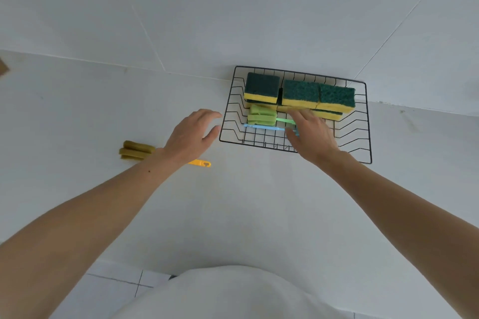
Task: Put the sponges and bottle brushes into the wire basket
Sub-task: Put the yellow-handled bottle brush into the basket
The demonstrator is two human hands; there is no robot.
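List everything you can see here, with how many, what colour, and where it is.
wire basket: one, black, on the counter against the wall.
sponges: at least five, green-topped yellow, stacked along the basket's back.
green bottle brush: one, in the basket.
blue bottle brush: one, in the basket's front, head hidden by the right hand.
yellow-handled bottle brush: one, olive head, on the counter left of the basket.
counter: white.
hands: left hand open, beside the basket; right hand over the brush handles, grip unclear.
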